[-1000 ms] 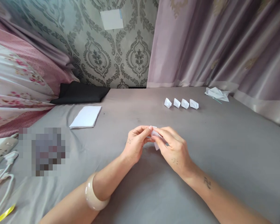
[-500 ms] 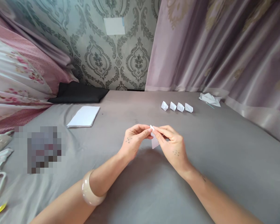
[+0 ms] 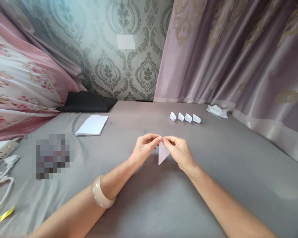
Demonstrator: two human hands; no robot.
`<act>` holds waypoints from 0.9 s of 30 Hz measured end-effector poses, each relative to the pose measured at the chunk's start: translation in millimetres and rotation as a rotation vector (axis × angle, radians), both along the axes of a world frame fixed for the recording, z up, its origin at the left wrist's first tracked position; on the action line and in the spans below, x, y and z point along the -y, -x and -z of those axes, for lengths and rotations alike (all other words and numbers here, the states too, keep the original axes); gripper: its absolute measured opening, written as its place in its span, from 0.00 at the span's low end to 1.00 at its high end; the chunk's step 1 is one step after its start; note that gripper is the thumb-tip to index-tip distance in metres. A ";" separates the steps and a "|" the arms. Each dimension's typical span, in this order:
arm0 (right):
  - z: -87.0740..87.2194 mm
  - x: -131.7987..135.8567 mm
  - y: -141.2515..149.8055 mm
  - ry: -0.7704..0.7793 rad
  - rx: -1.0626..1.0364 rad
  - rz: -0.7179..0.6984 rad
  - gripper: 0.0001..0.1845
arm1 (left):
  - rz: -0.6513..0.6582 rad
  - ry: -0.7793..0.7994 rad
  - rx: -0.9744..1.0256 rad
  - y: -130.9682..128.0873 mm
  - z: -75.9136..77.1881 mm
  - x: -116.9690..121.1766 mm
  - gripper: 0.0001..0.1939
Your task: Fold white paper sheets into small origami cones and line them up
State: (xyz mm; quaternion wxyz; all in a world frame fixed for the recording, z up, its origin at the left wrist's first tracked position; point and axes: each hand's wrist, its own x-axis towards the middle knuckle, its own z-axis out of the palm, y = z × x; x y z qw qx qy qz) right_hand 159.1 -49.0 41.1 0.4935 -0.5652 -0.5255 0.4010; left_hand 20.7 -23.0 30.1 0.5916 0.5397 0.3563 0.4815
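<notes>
four folded papers [image 3: 185, 117] sit beyond the piece of paper [image 3: 163, 154].

A wide, glossy cream bangle [image 3: 97, 194] (rounded, with bright highlights) circles the left forearm. Small dark dots [image 3: 140, 147] mark the back of the left hand [image 3: 143, 152], and similar fainter ones the right hand [image 3: 180, 154].
</notes>
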 end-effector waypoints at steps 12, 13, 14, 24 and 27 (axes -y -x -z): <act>9.5 -7.2 0.3 -0.051 0.224 -0.162 0.17 | -0.126 -0.357 -0.415 4.1 3.5 -2.4 0.12; 9.4 -7.3 -0.1 -0.059 0.240 -0.165 0.16 | -0.084 -0.308 -0.398 4.7 4.2 -3.8 0.12; 9.1 -7.2 -0.3 -0.066 0.247 -0.169 0.16 | -0.040 -0.254 -0.366 5.3 5.1 -5.1 0.13; 7.6 -3.7 2.7 0.001 0.022 -0.202 0.16 | 0.087 -0.065 -0.098 1.8 8.0 -6.9 0.21; 8.4 -3.2 4.3 0.017 -0.064 -0.196 0.18 | 0.066 -0.035 -0.042 -1.5 6.7 -6.1 0.22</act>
